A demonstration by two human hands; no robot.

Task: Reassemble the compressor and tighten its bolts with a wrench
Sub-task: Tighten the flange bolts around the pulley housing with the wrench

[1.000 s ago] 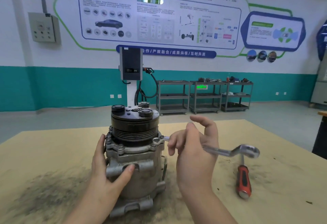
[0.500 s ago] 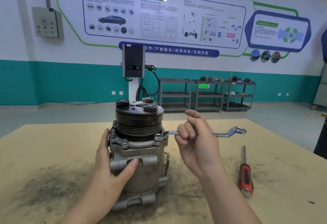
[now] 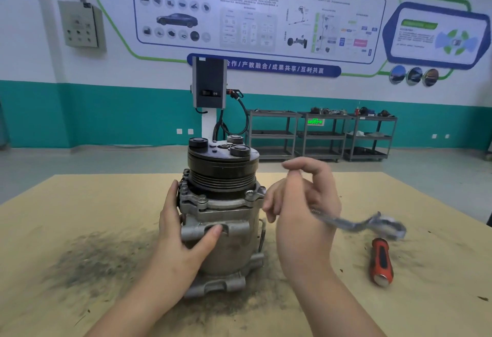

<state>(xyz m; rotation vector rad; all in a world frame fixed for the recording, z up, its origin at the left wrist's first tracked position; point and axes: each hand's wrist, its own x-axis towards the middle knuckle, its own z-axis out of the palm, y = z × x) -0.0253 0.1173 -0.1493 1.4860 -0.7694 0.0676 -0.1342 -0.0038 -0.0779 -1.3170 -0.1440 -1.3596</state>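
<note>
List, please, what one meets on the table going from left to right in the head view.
Left hand → compressor → right hand → red screwdriver, with the blurred wrench just above it.

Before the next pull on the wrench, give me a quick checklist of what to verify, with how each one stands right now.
1. Compressor upright on the table: ok.
2. Left hand steadying the housing, thumb on the front lug: ok.
3. Right hand gripping the wrench: ok, though the fingers look loose.
4. Wrench ring seated on the flange bolt: cannot tell; that end is hidden behind the hand, the free end is blurred.
5. Screwdriver out of the swing path: not ok; it lies just under the wrench's free end.
</note>
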